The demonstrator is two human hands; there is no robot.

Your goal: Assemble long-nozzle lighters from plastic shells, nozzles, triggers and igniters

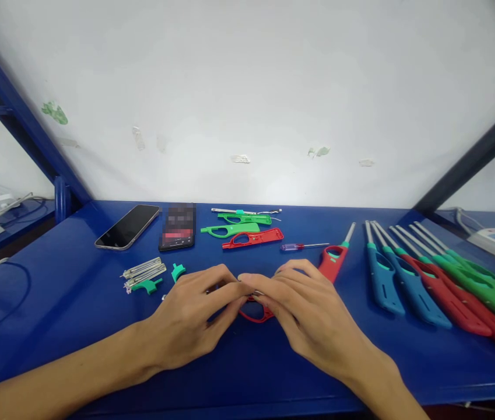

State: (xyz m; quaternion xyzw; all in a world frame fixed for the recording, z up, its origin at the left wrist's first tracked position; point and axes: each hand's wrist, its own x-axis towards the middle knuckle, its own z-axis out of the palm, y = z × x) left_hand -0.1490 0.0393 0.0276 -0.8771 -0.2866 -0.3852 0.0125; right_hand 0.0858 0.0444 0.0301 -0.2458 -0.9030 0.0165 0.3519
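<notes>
My left hand [199, 318] and my right hand [306, 309] meet at the front middle of the table, fingers bent and fingertips pinched together. Between them is a red lighter casing [256, 316], its finger loop showing below the fingertips. A thin metallic sliver shows where the fingertips meet; the fingers hide what it belongs to. Left of my left hand lie a green trigger piece [178, 272], another green trigger [148, 286] and several clear fuel tubes [144, 269]. Beyond my right hand rests a red gas lighter [335, 259] with a metal nozzle.
Several finished-looking lighters, including a blue lighter [383, 280] and a green lighter [487, 280], lie at right. Behind my hands are a screwdriver [295, 247], a red casing half [256, 238] and a green casing half [234, 230]. Two phones, one a grey-edged phone [128, 227], lie back left.
</notes>
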